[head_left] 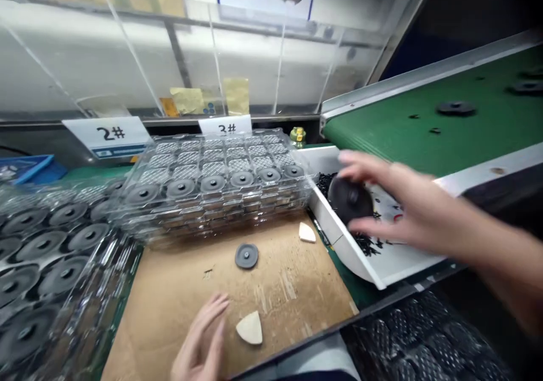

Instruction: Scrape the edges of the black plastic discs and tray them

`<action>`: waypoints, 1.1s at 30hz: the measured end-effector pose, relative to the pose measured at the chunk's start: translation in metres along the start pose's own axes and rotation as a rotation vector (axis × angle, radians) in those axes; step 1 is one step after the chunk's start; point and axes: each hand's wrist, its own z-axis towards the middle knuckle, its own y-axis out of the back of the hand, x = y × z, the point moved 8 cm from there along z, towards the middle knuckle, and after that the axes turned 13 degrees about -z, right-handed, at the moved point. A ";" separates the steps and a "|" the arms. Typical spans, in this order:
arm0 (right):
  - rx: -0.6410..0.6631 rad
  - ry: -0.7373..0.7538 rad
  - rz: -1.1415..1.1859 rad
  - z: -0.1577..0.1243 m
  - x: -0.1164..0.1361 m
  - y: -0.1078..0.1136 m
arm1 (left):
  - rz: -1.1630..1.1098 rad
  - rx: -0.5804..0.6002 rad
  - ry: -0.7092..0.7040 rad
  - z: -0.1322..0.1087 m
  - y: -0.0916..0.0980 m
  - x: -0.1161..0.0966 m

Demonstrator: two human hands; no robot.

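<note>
Right hand (pixel 396 203) is motion-blurred, fingers spread across the rim of a dark round rubber-like disc (pixel 350 199) inside a white angled tray (pixel 394 262); cannot tell if it is actually gripping. The disc is round, so no long axis, its flat face tilted up toward the camera, central hole showing, and it sits among loose small black plastic pieces (pixel 368 244). Left hand (pixel 201 338) is relaxed and open, fingers loose, resting at the near edge of a worn brown cardboard sheet (pixel 280 307), just beside a white triangular chalk-like piece (pixel 249 329) and holding nothing. A grey round disc (pixel 246 255) lies flat mid-sheet, with a smaller white triangular piece (pixel 306 233) near the far edge. Stacked clear plastic trays (pixel 220 169) filled with dark discs sit behind the sheet, below printed "2#" (pixel 106 135) and "3#" (pixel 225 125) labels, with another clear stack (pixel 46 256) on the left. To the right runs a green conveyor belt (pixel 403 126) carrying dark discs (pixel 456 108); yellow sticky notes (pixel 186 100) are on the transparent panel (pixel 190 47) behind.
</note>
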 end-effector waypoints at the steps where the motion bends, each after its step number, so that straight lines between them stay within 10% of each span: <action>1: 0.024 0.094 0.108 -0.012 0.039 -0.016 | -0.161 0.006 0.146 -0.010 -0.014 0.002; 4: 0.119 0.265 0.450 -0.046 0.129 -0.062 | -0.590 0.187 0.367 -0.036 -0.062 0.000; 8: 0.189 0.152 0.707 -0.065 0.172 -0.103 | -0.642 0.232 0.472 -0.048 -0.065 0.007; 20: 0.561 0.101 0.950 -0.062 0.191 -0.143 | -0.715 0.183 0.669 -0.045 -0.025 0.021; 33: 0.516 -0.376 0.604 -0.095 0.177 -0.204 | -0.856 -0.041 0.666 -0.023 0.020 0.039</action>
